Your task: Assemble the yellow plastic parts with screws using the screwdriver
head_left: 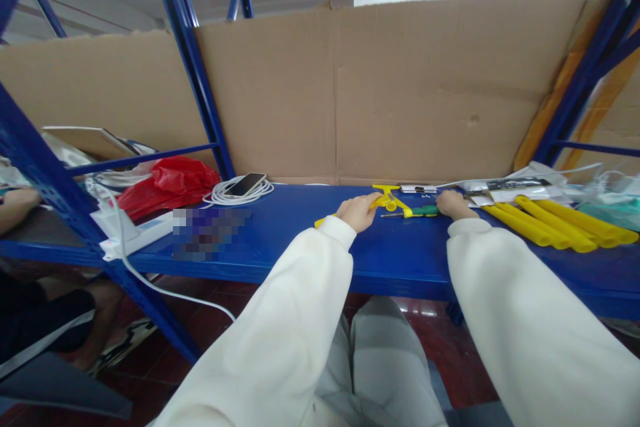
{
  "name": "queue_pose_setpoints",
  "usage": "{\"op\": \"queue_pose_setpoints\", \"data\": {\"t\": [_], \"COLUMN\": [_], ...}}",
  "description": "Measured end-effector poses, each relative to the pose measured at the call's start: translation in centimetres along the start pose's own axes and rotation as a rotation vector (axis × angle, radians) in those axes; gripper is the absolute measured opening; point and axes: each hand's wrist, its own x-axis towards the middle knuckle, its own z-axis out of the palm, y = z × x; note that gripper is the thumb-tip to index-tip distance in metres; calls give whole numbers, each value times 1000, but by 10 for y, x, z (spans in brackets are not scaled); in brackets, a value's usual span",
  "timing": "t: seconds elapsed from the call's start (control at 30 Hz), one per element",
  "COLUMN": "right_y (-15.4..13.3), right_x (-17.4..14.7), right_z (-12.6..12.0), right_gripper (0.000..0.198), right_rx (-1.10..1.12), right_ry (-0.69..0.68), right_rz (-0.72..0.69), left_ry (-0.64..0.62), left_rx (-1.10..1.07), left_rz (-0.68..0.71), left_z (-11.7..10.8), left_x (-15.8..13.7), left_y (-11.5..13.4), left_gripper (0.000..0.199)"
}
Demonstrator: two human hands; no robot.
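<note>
Over blue shelf (295,227), yellow tool (387,200) in left grip (357,212), jutting out rightward.

Blue shelf (295,217) w/ coiled wht cable (250,197) L, grn-handled screwdriver (423,211) nr ctr, yellow tubes (570,223) R.

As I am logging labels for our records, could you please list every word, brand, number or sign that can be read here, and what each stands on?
No text can be read anywhere in this picture.
Packaging behind the yellow tubes: any print is too small and blurred to read.
Screwdriver: no readable marking.
Pixelated patch on the blue shelf: nothing legible.
</note>
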Motion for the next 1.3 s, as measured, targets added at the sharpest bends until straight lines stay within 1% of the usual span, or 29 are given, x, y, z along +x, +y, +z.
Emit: {"op": "queue_pose_setpoints", "data": {"t": [0.1,0.17,0.27,0.33,0.4,0.5,0.6,0.67,0.7,0.77,0.83,0.9,1.03,1.3], "right_y": [-6,-12,-25,-35,-47,-68,-87,-97,-100,-105,-107,-107,-107,-108], "right_x": [-4,-7,-9,-9,-10,-14,-22,-27,-30,-34,-38,-40,-42,-41], "right_z": [-8,-14,-21,-25,-27,-26,-22,-19,-18,-17,-17,-18,-20,-16], "right_gripper": [35,35,33,31,29,26,21,18,17,14,13,13,13,11], "right_rx": [-19,-9,24,65,125,228,341,405,430,466,483,489,499,523], "right_ry": [-51,-36,26,69,104,144,191,208,210,206,194,174,151,157], "right_rz": [70,40,-41,-113,-214,-365,-537,-615,-641,-667,-671,-666,-662,-681], "left_ry": [-8,-11,4,24,51,98,126,121,112,65,45,32,16,17], "left_rx": [4,-1,-13,-26,-55,-147,-303,-446,-528,-693,-828,-912,-993,-952], "left_rz": [1,-3,-7,-14,-37,-71,-82,-143,-200,-325,-403,-458,-493,-484], "left_z": [0,0,0,0,-1,-1,0,1,1,-1,-5,-8,-13,-12], "left_x": [0,0,1,3,7,18,32,38,40,40,38,35,32,31], "left_y": [-1,-1,-2,-2,-3,-5,-5,-2,1,7,13,16,18,21], "left_gripper": [50,49,48,46,44,41,29,20,18,15,14,17,22,20]}}
